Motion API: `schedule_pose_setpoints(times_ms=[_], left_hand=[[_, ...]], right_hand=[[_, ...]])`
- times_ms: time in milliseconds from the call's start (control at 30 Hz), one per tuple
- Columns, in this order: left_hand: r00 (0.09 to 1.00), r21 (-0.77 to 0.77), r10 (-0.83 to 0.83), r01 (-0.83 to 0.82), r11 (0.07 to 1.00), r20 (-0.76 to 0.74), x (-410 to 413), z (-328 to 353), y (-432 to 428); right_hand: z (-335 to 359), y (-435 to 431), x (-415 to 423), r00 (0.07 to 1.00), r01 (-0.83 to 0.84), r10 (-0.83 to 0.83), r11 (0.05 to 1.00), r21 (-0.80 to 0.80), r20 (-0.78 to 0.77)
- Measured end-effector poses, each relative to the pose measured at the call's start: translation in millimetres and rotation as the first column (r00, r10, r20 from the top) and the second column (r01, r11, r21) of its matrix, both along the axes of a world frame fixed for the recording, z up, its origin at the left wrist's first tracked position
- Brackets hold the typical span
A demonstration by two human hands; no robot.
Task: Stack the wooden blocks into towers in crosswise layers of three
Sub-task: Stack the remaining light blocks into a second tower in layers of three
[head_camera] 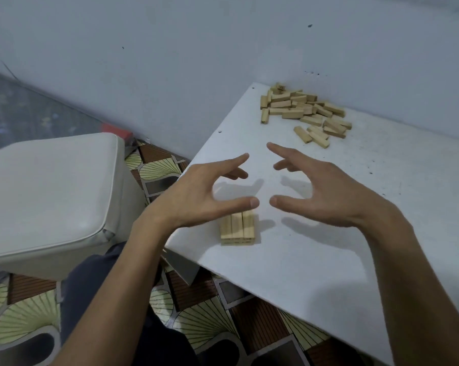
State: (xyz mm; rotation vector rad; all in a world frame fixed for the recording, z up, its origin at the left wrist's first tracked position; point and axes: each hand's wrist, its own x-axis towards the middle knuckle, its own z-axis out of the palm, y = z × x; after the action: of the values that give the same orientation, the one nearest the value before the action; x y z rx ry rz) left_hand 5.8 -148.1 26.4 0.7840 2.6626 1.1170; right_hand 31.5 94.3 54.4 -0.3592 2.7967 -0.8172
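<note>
both hands open above a low block stack

the left hand point(196, 191) and the right hand point(326, 191) hang over the white table point(328, 260), palms turned toward each other, fingers spread wide and mostly straight. neither hand holds anything. the two thumbs point at each other with a small gap between their tips, and the two forefingers reach forward with a wider gap between them.

the stack point(237, 229) sits on the table near its left edge, just below the left thumb as the head camera sees it. the thumb tip overlaps the far end of the stack in the view; whether it touches the wood i cannot tell. the top layer is three wooden blocks lying side by side, touching, their long sides running away from the person. a thin strip of wood shows under their near ends, so there is at least one more layer; how its blocks run i cannot tell.

the loose blocks point(304, 112) lie in a scattered heap at the far side of the table, against the pale wall point(223, 48), well apart from the stack and from both hands.

left of the table stands a white padded seat point(46, 191), with something red point(117, 132) behind its far corner. the patterned floor point(204, 313) shows below, and a dark trouser leg point(91, 286) lies under the left forearm.
</note>
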Motion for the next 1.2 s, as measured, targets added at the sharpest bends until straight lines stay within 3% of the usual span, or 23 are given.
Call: schedule_pose_setpoints(times_ms=[100, 233, 467, 600, 833, 1000, 1200], left_hand=[[0.998, 0.027, -0.011, 0.012, 1.000, -0.058, -28.5, 7.3, 15.3], [0.984, -0.077, -0.020, 0.007, 0.997, -0.177, -80.8, 5.0, 45.5], [0.950, -0.436, -0.029, -0.116, 0.892, -0.312, -158.9, -19.1, 94.8], [0.949, -0.574, -0.066, -0.129, 0.809, -0.307, -174.1, -34.4, 111.0], [0.939, -0.534, -0.096, -0.101, 0.839, -0.329, -165.1, -36.5, 109.3], [0.963, -0.413, -0.161, 0.060, 0.909, -0.215, -141.0, -28.5, 105.3], [0.952, -0.457, -0.292, 0.222, 0.861, -0.087, -103.1, -13.7, 118.3]], right_hand=[[-6.1, 16.8, -20.2, 0.982, 0.139, -0.143, 0.990, -0.036, -0.125], [-22.4, 30.8, -54.3, 0.907, 0.321, -0.331, 0.944, -0.083, -0.261], [-53.6, 39.9, -108.7, 0.875, 0.440, -0.319, 0.838, 0.323, -0.365], [-67.7, 44.9, -116.5, 0.875, 0.447, -0.299, 0.802, 0.397, -0.381], [-72.3, 47.1, -106.5, 0.861, 0.443, -0.298, 0.837, 0.322, -0.411], [-69.3, 46.4, -85.0, 0.856, 0.450, -0.320, 0.847, 0.282, -0.405], [-70.2, 50.4, -46.2, 0.851, 0.448, -0.332, 0.863, 0.233, -0.407]])
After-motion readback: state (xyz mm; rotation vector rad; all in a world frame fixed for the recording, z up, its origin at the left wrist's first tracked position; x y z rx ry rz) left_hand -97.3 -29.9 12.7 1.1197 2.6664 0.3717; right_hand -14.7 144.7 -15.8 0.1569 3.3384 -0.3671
